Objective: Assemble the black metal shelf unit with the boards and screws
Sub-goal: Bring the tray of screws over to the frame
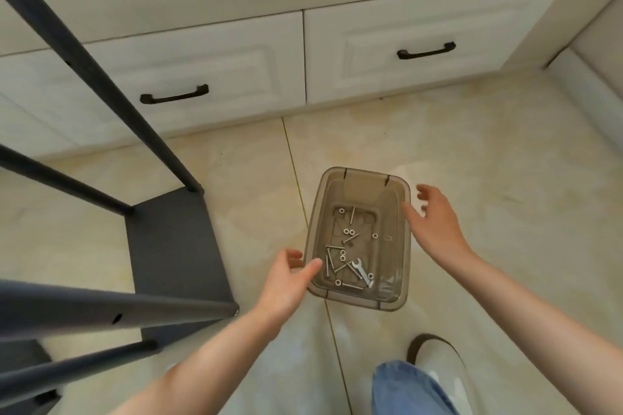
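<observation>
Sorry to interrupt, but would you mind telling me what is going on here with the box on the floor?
A person is partway through putting together a black metal shelf frame, which stands on the tiled floor on their left. Both hands are open on either side of a clear plastic bin: the left hand at its near left rim, the right hand by its right rim. The bin holds loose screws, nuts and a small wrench. Neither hand holds anything yet.

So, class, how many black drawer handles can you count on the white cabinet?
2: one handle on the left drawer, one handle on the right drawer. The shelf frame may hide more.
</observation>
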`<state>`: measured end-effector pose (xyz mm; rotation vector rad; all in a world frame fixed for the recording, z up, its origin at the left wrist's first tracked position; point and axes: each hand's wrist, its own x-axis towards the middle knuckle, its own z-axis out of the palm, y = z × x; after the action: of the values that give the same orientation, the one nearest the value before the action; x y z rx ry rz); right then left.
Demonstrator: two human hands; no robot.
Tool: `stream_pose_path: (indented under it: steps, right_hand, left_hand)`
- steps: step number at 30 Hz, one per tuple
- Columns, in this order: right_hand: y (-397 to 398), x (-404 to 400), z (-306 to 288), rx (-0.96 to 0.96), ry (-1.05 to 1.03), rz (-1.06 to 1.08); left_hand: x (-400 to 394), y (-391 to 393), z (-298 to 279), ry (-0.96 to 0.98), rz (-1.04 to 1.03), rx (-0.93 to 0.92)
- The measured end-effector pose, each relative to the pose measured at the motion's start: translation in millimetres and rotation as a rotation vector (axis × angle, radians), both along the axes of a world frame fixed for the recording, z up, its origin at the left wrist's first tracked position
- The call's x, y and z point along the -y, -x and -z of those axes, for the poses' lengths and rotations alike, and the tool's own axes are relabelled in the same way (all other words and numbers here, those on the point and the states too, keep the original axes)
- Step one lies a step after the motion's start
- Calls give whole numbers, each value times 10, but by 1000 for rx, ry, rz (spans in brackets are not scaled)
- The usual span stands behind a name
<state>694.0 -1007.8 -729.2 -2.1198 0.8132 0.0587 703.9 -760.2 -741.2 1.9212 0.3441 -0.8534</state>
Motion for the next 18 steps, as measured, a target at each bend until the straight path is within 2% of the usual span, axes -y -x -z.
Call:
stream_pose_path:
  steps: [2,6,18]
  right_hand:
    - [226,-91,42,-105,-152,63]
    - [453,-277,152,-164,-330,82]
    - [131,-208,252,-158,-306,54]
  left_hand:
    - [11,-84,32,6,47,80]
    - [58,-108,78,81,94,65]
    - [169,-162,168,158,0,65]
